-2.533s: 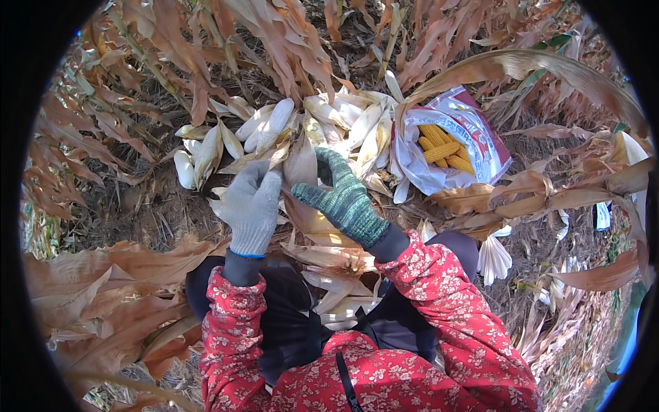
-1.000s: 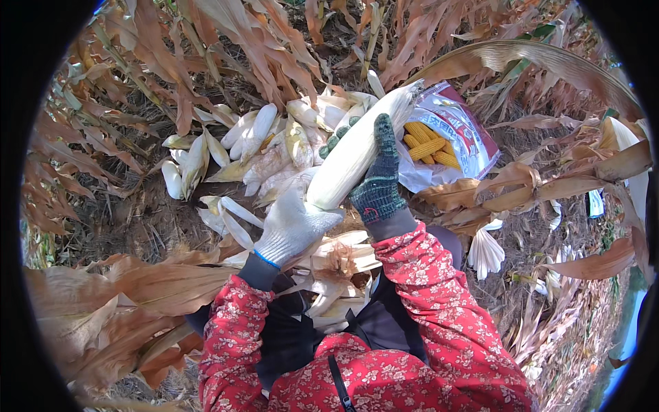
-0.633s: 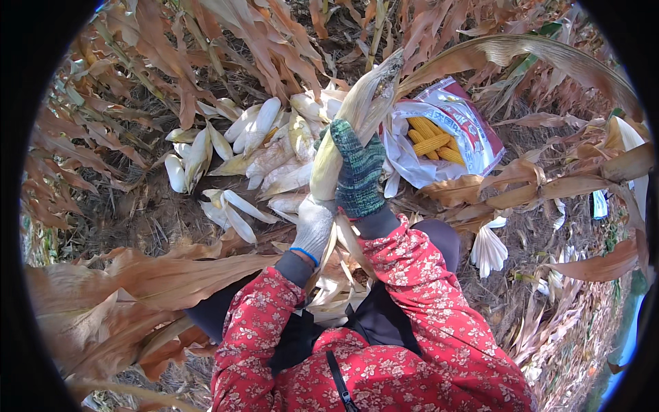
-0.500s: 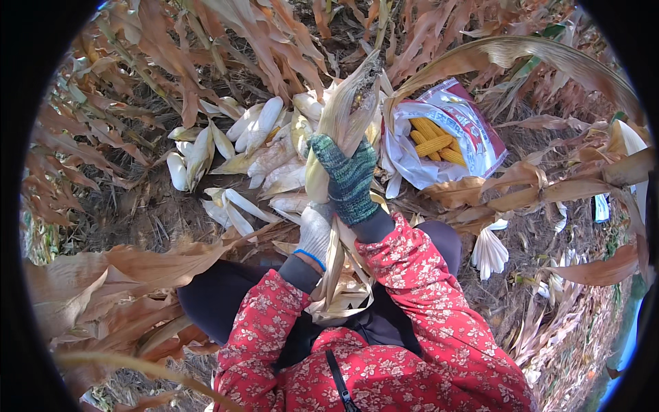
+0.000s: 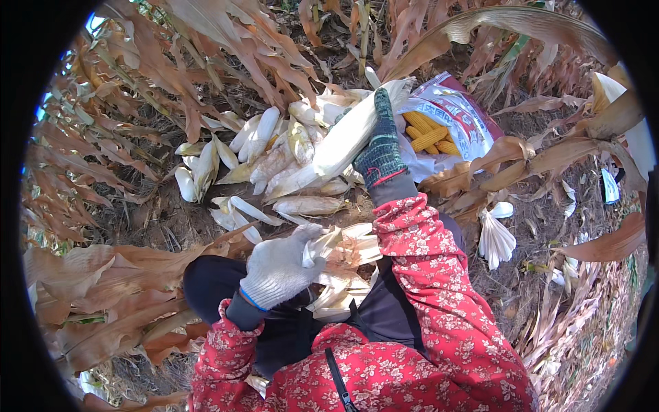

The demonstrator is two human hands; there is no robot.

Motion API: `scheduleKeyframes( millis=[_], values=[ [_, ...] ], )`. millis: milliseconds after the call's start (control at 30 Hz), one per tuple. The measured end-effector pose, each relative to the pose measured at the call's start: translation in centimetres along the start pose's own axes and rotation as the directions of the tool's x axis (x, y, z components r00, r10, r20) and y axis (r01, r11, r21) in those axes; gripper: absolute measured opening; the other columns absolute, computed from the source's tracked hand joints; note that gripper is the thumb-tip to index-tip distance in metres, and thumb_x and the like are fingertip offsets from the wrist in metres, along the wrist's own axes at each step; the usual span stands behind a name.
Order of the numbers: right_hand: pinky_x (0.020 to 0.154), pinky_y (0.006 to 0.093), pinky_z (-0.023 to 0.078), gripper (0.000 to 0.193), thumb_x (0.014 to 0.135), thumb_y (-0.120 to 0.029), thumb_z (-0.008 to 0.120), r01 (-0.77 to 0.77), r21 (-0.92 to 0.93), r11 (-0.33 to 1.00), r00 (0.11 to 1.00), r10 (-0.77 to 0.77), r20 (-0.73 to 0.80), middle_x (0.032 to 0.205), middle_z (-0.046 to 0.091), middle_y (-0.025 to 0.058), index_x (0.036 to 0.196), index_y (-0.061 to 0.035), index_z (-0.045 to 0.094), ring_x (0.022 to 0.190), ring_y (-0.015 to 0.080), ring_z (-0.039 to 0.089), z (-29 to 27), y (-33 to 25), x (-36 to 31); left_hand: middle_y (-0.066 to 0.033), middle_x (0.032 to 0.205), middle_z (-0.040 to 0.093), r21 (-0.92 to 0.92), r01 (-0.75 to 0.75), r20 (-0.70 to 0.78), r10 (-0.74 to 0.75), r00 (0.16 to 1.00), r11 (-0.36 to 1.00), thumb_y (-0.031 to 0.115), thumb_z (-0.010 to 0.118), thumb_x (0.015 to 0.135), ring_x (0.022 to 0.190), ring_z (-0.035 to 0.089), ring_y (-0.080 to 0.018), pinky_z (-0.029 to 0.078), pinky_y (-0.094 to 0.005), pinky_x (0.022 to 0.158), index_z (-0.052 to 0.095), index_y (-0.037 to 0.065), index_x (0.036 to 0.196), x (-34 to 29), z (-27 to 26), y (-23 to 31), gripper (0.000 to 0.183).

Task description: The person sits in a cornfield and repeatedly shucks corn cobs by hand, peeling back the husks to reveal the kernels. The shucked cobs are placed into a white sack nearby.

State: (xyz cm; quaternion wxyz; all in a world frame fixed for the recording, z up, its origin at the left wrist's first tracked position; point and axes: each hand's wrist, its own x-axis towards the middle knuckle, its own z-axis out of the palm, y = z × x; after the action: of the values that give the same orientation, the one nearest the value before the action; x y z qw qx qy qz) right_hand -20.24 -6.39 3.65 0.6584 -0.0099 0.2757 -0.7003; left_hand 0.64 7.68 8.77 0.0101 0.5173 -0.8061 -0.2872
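Note:
In a dark green knitted glove, my right hand [image 5: 383,147] is wrapped round an ear of corn [image 5: 353,134] in pale husk. The ear slants up to the right, above a heap of other ears, and the husk hides its kernels. Below it and to the left, my left hand [image 5: 283,264] wears a white glove and is apart from the ear. Its fingers are curled in; a pale bit shows at the fingertips, too unclear to name. Loose dry husks [image 5: 347,257] lie between my knees, just right of the left hand.
Several unshelled ears [image 5: 259,134] are heaped on the soil ahead and to the left. A white and red plastic bag [image 5: 473,123] with bare yellow cobs [image 5: 427,134] lies beyond my right hand. Dry corn stalks [image 5: 137,75] and a long arching leaf [image 5: 508,24] surround the spot.
My left hand has come off the ear and drawn back to the lower left. My right hand has tipped the ear rightward, and its outer dry husk no longer covers it.

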Motion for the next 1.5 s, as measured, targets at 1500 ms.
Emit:
scheduleKeyframes(
  millis=[1500],
  values=[
    [0.080, 0.0318, 0.050, 0.039, 0.087, -0.020, 0.069, -0.194, -0.299, 0.934, 0.981, 0.191, -0.041, 0.104, 0.063, 0.0055, 0.120, -0.0037, 0.055, 0.090, 0.0158, 0.061, -2.5, 8.2, -3.3, -0.0129, 0.082, 0.066, -0.571, -0.035, -0.263, -0.142, 0.954, 0.821, 0.020, 0.073, 0.079, 0.074, 0.066, -0.0196, 0.051, -0.0310, 0.069, 0.066, -0.001, 0.093, 11.1, -1.6, -6.9, 0.027]
  ],
)
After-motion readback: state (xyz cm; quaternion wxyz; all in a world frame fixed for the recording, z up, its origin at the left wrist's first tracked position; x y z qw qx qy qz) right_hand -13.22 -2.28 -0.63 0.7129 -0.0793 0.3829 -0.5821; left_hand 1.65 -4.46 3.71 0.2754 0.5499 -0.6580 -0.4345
